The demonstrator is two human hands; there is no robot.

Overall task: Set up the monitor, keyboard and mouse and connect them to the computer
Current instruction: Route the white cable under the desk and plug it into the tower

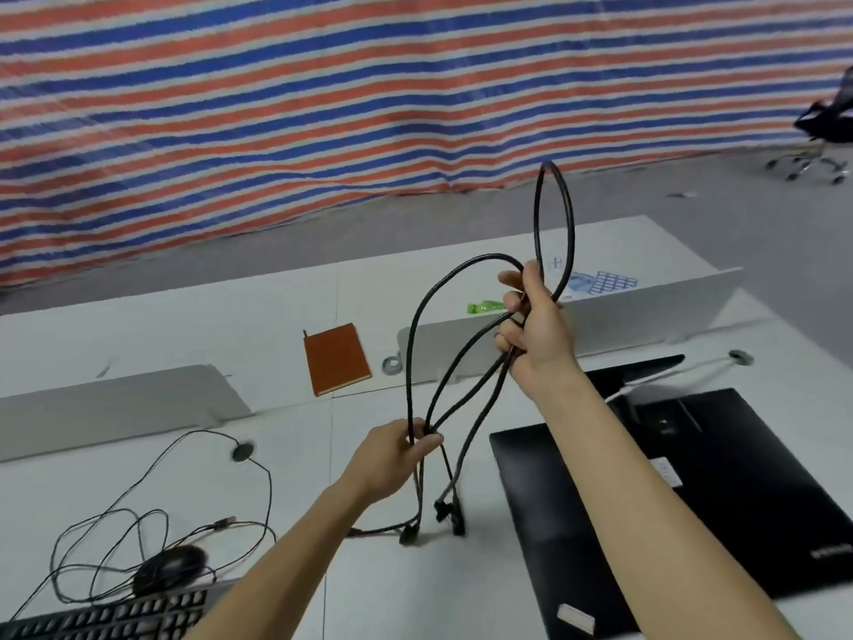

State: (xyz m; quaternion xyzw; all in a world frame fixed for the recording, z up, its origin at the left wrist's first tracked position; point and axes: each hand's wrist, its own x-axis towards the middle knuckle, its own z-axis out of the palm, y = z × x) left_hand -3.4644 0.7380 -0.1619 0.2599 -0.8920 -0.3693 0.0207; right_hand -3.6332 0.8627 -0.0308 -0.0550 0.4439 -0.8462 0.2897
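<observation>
A bundle of thick black cables (417,325) hangs in loops above the white desk (286,307). My right hand (535,323) grips the upper loops, raised over the desk. Lower down, my left hand (397,455) pinches the same strands together. Several black plugs (443,515) dangle below my left hand, just above the desk. The black monitor (669,501) lies face down at the right. A black mouse (168,568) with a thin tangled cord (152,473) sits at the lower left, beside the black keyboard (106,618) at the bottom edge.
An orange notebook (336,358) lies at mid desk. Grey divider panels (111,399) stand at left and at right, with a green bottle (487,308) behind the right one. A black office chair (826,127) stands far right on the floor. A striped tarp (323,94) hangs behind.
</observation>
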